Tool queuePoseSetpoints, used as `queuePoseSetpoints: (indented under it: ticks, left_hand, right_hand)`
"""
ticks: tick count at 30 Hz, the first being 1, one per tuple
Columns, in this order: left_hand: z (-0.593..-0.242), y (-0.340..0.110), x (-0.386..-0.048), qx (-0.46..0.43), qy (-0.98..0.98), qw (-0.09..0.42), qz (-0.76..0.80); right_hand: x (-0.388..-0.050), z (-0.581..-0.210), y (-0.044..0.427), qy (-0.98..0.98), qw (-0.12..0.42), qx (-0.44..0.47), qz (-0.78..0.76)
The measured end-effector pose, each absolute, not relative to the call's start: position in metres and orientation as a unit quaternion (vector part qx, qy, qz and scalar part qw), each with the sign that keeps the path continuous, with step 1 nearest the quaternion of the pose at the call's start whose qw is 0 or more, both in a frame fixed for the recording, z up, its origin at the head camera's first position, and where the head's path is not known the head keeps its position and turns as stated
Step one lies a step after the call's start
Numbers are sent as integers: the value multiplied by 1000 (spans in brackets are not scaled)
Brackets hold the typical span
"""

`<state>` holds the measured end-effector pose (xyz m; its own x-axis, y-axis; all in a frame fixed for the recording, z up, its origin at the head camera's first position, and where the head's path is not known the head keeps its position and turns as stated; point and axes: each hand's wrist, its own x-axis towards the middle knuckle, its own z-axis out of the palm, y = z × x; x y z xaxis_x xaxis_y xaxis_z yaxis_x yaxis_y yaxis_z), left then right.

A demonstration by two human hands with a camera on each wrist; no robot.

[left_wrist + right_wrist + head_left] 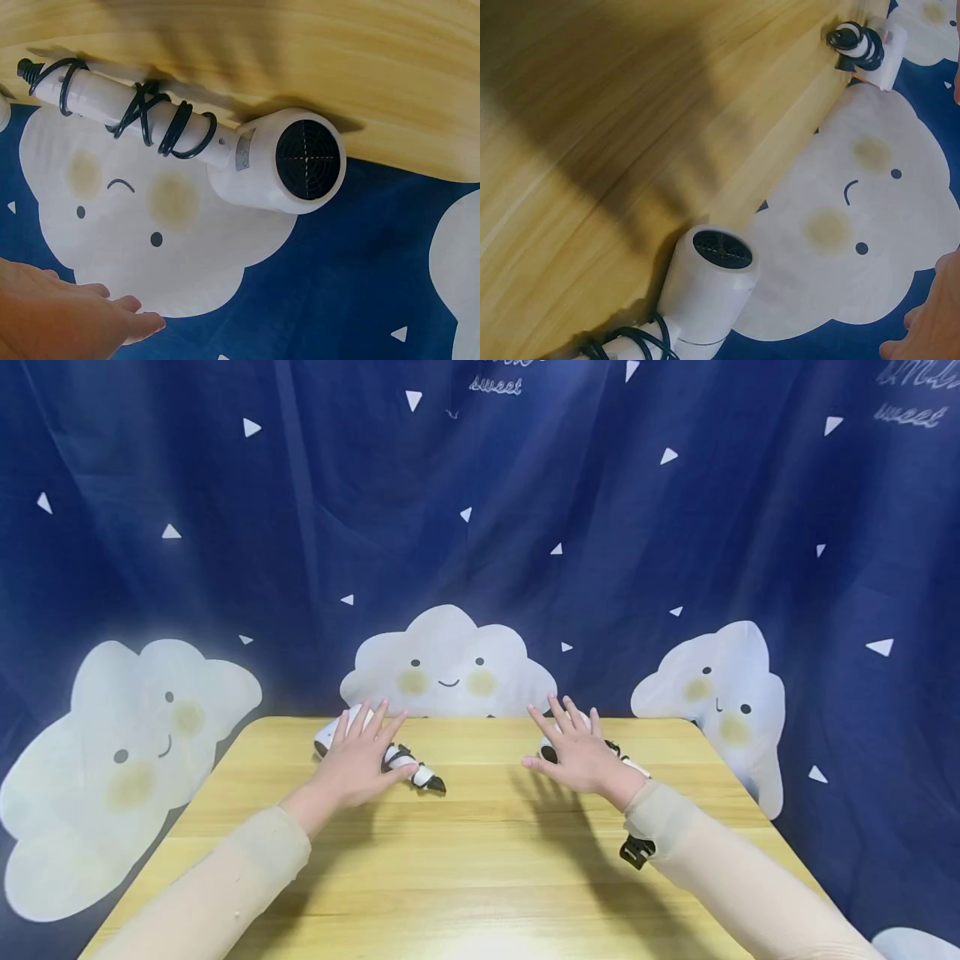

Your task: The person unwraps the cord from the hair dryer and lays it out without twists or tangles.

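My left hand (356, 768), fingers spread wide, hovers near the left hair dryer (191, 133); my right hand (581, 758), likewise spread, near the right hair dryer (705, 296) on the counter (480, 835)

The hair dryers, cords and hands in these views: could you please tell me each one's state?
Left hair dryer, lying on the table
Left cord, wound around the left handle
Right hair dryer, lying on the table
Right cord, wound around the right handle
Left hand, open, holding nothing
Right hand, open, holding nothing
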<state>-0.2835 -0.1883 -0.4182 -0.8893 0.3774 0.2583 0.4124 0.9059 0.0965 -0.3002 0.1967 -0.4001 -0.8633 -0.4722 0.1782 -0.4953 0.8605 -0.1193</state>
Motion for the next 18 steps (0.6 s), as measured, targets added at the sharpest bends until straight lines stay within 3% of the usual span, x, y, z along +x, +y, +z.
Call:
queuePoseSetpoints:
  ticks: [18]
  left_hand:
    - [-427, -196, -280, -193, -970, 122, -81]
  right_hand:
    - [-291, -406, 177, -961, 62, 257, 82]
